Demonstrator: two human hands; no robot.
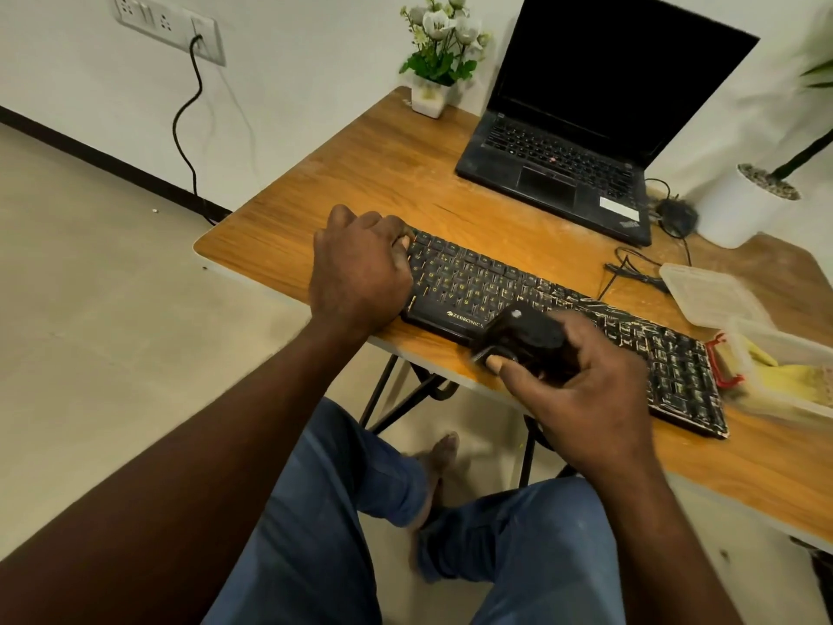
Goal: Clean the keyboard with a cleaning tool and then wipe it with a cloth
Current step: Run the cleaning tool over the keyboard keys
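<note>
Along the table's [360, 173] near edge, the left hand [360, 272] clamps the keyboard's [473, 281] left end, seemingly to steady it, while the right hand [581, 390] grips the black cleaning tool [527, 336] over its front row.

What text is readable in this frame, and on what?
"ZEBRONICS": front edge of keyboard.
"ThinkPad": palm rest of laptop, tilted, barely legible.
Key legends on both: too small to read.
White sticker on laptop: blurred.
Tool in right hand: no text visible.
</note>
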